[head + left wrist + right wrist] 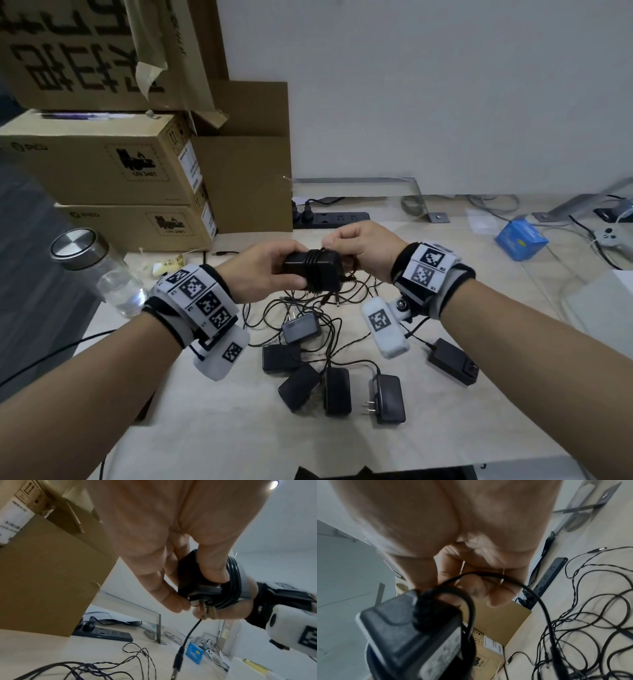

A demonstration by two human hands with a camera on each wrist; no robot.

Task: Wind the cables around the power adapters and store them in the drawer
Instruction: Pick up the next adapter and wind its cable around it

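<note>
A black power adapter [310, 270] is held above the desk, its cable [317, 263] wound several turns around its middle. My left hand [270, 270] grips the adapter's left end, thumb on top. My right hand [352, 248] pinches the cable just above the adapter's right end. In the left wrist view the adapter [202, 580] shows its plug prongs, and the free cable end [180, 651] hangs down with its barrel plug. In the right wrist view the cable [488, 574] loops from my fingers over the adapter [409, 635]. No drawer is in view.
Several more black adapters [334, 390] lie on the desk [205, 428] below my hands amid tangled cables [308, 305]. Stacked cardboard boxes [102, 168] and a glass jar [99, 270] stand at the left. A power strip [335, 219] lies behind; a blue packet [520, 240] lies right.
</note>
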